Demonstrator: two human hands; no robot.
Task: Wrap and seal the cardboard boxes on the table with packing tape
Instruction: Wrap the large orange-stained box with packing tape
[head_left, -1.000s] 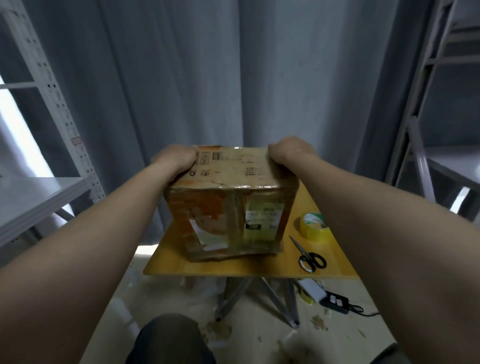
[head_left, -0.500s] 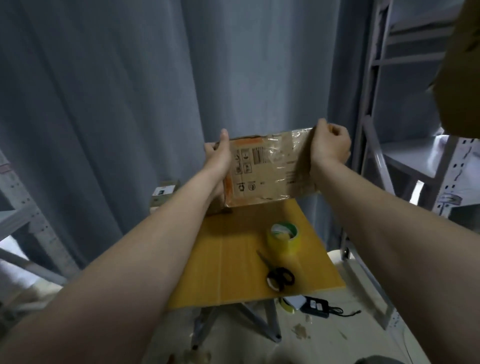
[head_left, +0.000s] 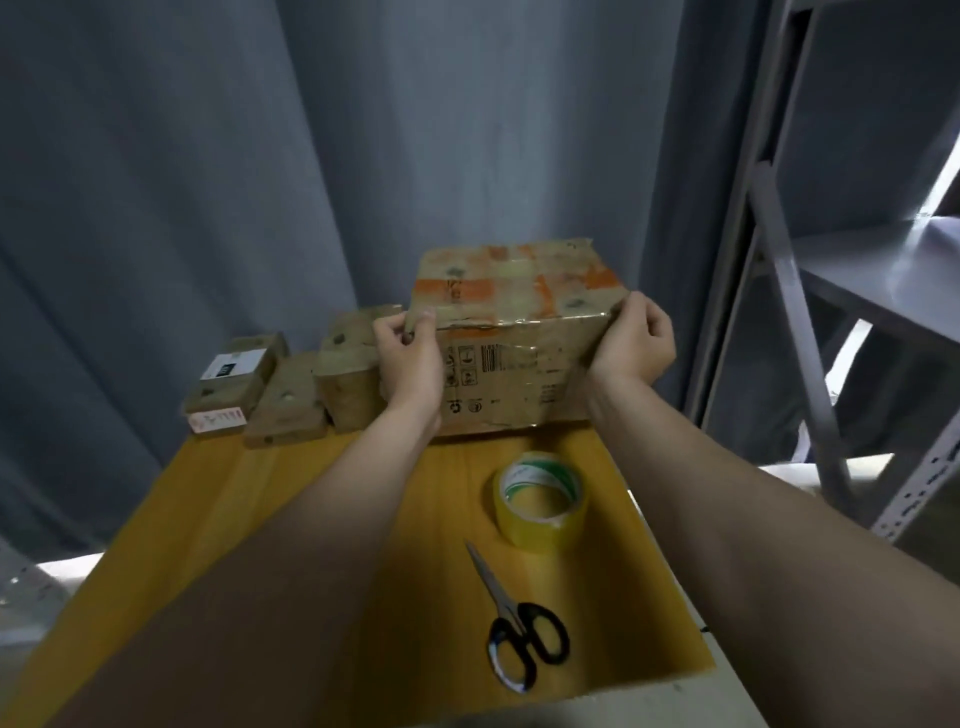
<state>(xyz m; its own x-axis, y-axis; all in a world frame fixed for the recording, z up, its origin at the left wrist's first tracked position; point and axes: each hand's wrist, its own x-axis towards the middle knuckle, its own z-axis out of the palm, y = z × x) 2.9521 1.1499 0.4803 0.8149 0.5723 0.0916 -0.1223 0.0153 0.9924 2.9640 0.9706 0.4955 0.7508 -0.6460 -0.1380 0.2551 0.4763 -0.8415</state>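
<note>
Cardboard, brown and glossy with tape, the big closed box (head_left: 519, 338) is at the far edge of the yellow wooden table (head_left: 260, 519), its long axis left to right and its contents hidden. Left hand (head_left: 410, 358) and right hand (head_left: 636, 343) curl their fingers (head_left: 635, 307) round its upper front corners, pinching them.

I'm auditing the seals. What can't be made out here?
Head view only:
- Large box: far side and underside hidden by its own body; both near corners covered by the left hand and right hand.
- Small boxes: labels too small; the rightmost partly behind the left hand.
- Tape roll: loose end not discernible.
</note>
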